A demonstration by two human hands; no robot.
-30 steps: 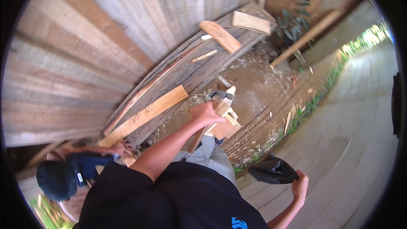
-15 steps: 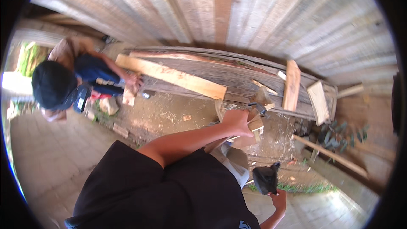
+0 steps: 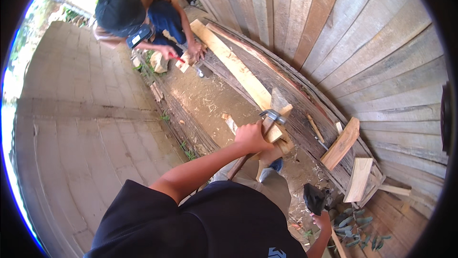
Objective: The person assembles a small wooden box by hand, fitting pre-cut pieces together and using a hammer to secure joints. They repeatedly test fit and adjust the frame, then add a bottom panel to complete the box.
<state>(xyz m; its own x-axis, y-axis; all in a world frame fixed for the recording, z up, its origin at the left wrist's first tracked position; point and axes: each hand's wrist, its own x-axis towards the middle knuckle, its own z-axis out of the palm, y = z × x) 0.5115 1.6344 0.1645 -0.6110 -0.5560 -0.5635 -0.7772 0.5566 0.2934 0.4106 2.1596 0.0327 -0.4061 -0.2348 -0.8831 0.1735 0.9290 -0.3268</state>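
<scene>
My left hand [image 3: 252, 138] reaches to the middle, its fingers wrapped round a claw hammer [image 3: 273, 116]. The hammer's metal head points away from me, and its handle [image 3: 238, 166] slants back toward my body. Right beside that hand are a pale wooden block [image 3: 273, 134] and more cut wood under it, partly hidden by the hand. Low on the right, my right hand [image 3: 322, 221] grips the bottom of a dark, crumpled black bag [image 3: 315, 199]. What the bag contains is hidden.
A weathered timber bench [image 3: 305, 131] runs along the plank wall [image 3: 305, 24]. On it lie a long pale board [image 3: 234, 64] and two short boards [image 3: 341, 144]. At the far left a crouching co-worker [image 3: 164, 12] holds a red-handled hammer [image 3: 177, 58]. Leaves [image 3: 355, 227] lie lower right.
The view has turned, so the bench now slants down to the right. My left hand stays on the hammer and my right hand on the bag. The co-worker's red-handled tool now shows clearly.
</scene>
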